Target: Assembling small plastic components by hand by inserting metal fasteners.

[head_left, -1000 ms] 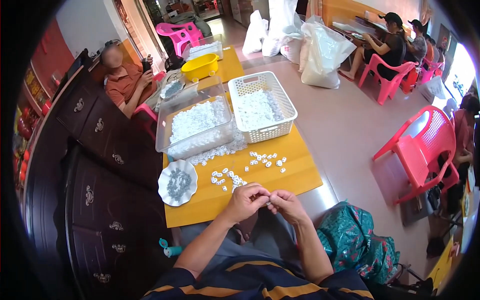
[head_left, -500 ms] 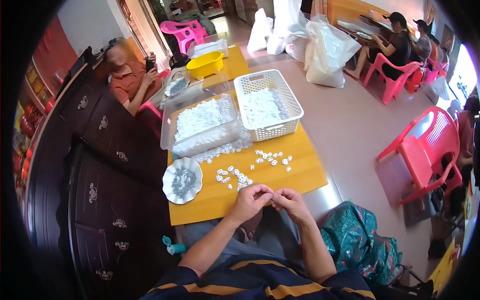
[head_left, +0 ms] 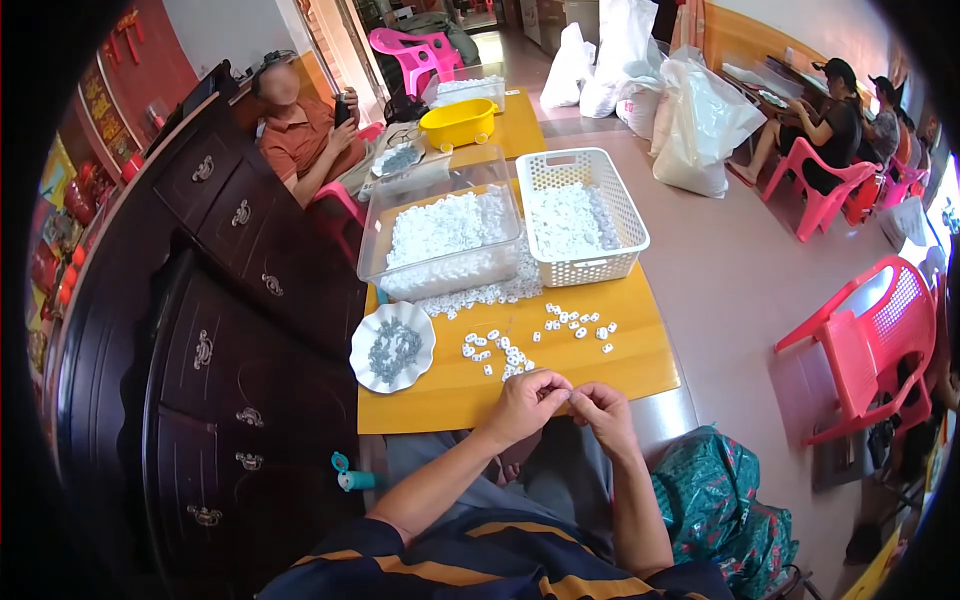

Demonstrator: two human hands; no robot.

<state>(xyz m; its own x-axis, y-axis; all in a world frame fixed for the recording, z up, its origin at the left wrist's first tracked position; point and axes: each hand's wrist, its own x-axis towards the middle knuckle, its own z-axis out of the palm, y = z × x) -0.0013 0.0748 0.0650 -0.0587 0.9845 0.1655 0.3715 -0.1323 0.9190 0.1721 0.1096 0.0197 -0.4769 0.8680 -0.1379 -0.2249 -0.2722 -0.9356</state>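
Observation:
My left hand [head_left: 530,405] and my right hand [head_left: 606,412] meet at the near edge of the yellow table [head_left: 450,408], thumbs and forefingers pinched together. Whatever lies between the fingertips is too small to make out. Just beyond my left hand is a loose cluster of small white pieces [head_left: 513,358] with dark marks. More such pieces [head_left: 578,320] are scattered farther right. On the left stands a white scalloped dish [head_left: 364,374] holding small grey translucent pieces [head_left: 396,346].
A clear plastic bin [head_left: 372,268] and a white basket [head_left: 590,270], both full of white pieces, stand beyond. A yellow tub [head_left: 458,124] is farther back. Dark drawers [head_left: 230,330] flank the left; a green bag [head_left: 715,500] and red chair [head_left: 870,340] are right. Several people sit nearby.
The whole view has shifted, so the table and bins appear farther right. My hands keep their pinch at the table's near edge, fingers barely changed.

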